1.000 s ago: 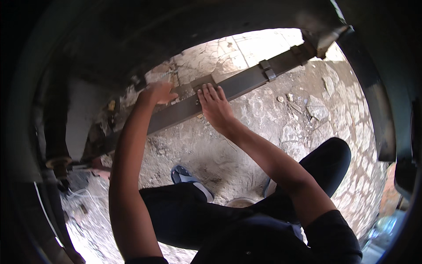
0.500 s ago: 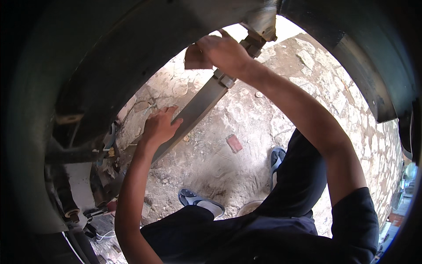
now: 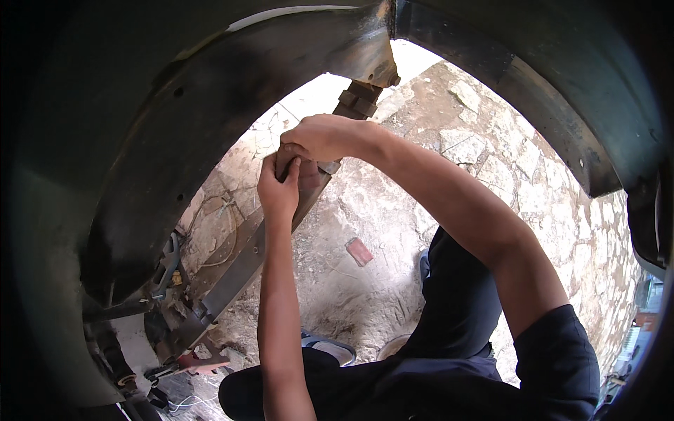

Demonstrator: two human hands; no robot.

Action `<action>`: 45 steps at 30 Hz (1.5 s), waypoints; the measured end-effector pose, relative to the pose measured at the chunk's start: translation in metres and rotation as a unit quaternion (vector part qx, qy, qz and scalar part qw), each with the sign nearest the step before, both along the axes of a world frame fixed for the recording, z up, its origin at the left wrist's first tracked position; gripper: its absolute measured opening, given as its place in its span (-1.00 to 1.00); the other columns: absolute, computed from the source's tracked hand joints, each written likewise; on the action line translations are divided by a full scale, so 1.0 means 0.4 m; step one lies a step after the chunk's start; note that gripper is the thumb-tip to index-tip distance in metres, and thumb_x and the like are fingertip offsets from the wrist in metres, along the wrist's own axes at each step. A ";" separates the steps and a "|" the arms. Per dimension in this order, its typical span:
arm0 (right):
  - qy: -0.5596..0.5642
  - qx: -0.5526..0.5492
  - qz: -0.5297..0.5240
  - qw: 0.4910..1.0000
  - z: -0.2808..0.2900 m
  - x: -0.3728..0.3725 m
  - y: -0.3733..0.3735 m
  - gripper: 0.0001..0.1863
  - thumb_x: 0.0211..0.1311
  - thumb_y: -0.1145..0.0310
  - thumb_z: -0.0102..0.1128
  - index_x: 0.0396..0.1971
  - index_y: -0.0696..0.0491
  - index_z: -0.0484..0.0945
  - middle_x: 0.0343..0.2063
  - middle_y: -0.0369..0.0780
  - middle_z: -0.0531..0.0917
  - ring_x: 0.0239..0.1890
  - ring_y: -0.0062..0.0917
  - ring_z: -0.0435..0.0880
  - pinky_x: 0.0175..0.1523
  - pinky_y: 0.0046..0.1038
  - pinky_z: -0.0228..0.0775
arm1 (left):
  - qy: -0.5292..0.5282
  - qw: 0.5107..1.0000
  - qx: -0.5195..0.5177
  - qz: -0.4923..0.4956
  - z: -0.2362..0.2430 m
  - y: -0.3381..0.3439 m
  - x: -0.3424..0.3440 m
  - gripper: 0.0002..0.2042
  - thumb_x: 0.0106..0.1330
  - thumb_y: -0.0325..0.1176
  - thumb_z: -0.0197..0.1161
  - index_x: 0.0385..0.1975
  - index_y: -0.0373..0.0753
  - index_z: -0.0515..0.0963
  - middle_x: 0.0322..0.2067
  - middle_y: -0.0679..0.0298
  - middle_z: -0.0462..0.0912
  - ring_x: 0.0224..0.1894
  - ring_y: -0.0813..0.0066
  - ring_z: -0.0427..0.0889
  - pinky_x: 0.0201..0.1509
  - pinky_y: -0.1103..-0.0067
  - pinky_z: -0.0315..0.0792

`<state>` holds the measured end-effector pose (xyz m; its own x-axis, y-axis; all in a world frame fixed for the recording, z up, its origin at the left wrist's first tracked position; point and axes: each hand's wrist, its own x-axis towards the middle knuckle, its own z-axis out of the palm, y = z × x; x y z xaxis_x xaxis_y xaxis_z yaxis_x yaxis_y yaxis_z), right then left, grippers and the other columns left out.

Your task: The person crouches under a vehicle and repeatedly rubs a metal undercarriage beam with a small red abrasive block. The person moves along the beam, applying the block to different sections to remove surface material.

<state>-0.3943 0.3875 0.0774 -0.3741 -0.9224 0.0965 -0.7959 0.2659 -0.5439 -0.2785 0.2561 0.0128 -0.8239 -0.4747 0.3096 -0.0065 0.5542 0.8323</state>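
Both my hands meet over a long metal leaf spring (image 3: 235,277) that runs diagonally beneath a dark wheel arch. Between them is a small brown sheet (image 3: 285,163) that looks like sandpaper, mostly covered by fingers. My right hand (image 3: 321,137) is closed over its upper side, fingers curled downward. From below, my left hand (image 3: 278,189) pinches it with the thumb up. A reddish patch just right of the left thumb may be part of the same sheet; I cannot tell.
Dark curved fender metal (image 3: 232,105) arches overhead, with another panel (image 3: 562,126) at right. A metal clamp (image 3: 358,104) wraps the spring's far end. On the stony ground lies a reddish rectangular piece (image 3: 359,251). Vehicle parts (image 3: 119,351) and a white cord (image 3: 189,402) are at lower left.
My right hand has come down and left with the brown sheet. My left hand has risen from beside the spring and gripped the sheet too. The view has shifted slightly.
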 end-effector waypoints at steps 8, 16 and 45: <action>0.108 -0.005 -0.051 0.993 -0.079 -0.087 0.042 -0.77 0.38 0.29 -0.02 -0.15 0.09 0.54 -0.30 0.03 0.68 -0.16 -0.02 0.66 -0.07 -0.11 0.47 | 0.039 0.987 -0.151 0.027 -0.065 -0.025 0.033 -0.81 0.37 -0.39 0.19 -0.09 -0.30 0.55 -0.22 0.14 0.58 -0.33 0.30 0.59 -0.26 0.42 0.47; 0.316 -0.126 -0.136 0.931 -0.061 -0.128 0.048 -0.79 0.30 0.34 -0.03 -0.26 0.08 0.58 -0.29 -0.10 0.67 -0.24 -0.26 0.68 -0.15 -0.27 0.54 | -0.068 0.922 -0.214 -0.314 -0.249 0.155 0.189 -0.69 0.28 -0.37 0.25 0.02 -0.21 0.50 -0.16 0.14 0.62 -0.13 0.25 0.65 -0.14 0.44 0.55; 0.273 0.158 0.101 0.944 -0.121 0.075 -0.030 -0.84 0.22 0.30 0.12 -0.32 -0.05 0.66 -0.32 -0.32 0.66 -0.06 -0.39 0.66 0.12 -0.28 0.44 | -0.284 0.823 -0.469 -0.150 -0.656 0.244 0.335 -0.49 0.31 -0.26 0.13 0.31 -0.08 0.36 -0.13 0.33 0.44 -0.04 0.39 0.40 0.09 0.32 0.23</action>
